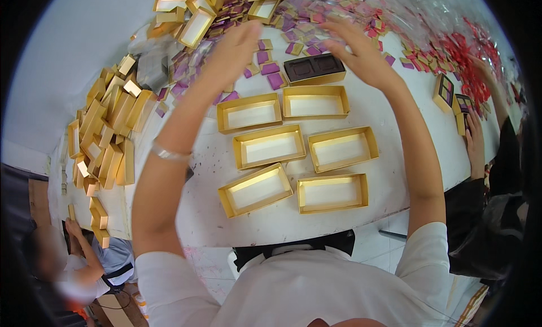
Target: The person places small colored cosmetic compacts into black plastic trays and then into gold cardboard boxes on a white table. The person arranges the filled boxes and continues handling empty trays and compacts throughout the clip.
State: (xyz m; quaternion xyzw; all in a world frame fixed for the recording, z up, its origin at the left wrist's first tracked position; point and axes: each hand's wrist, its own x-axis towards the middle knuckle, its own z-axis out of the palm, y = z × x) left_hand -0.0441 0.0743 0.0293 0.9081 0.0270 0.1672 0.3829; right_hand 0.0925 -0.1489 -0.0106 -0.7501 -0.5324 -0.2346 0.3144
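Observation:
My left hand (238, 47) reaches forward over the far side of the table, fingers stretched out beside a gold box (263, 10); I see nothing in its grip. With thumb and fingers apart, my right hand (361, 53) hovers by the right end of a gold box fitted with a dark two-compartment tray (314, 66). Its thumb comes close to that tray; whether they touch I cannot tell. Nearer to me, several open gold boxes with white bottoms (271, 147) lie in two uneven columns between my forearms.
Many small purple-and-gold packets (274, 80) and red ones (427, 59) are strewn at the back, partly under clear plastic film (389, 8). Stacked gold boxes (104, 121) crowd the left. At right, another person's hand (476, 138) is by filled boxes (444, 93); another person sits lower left.

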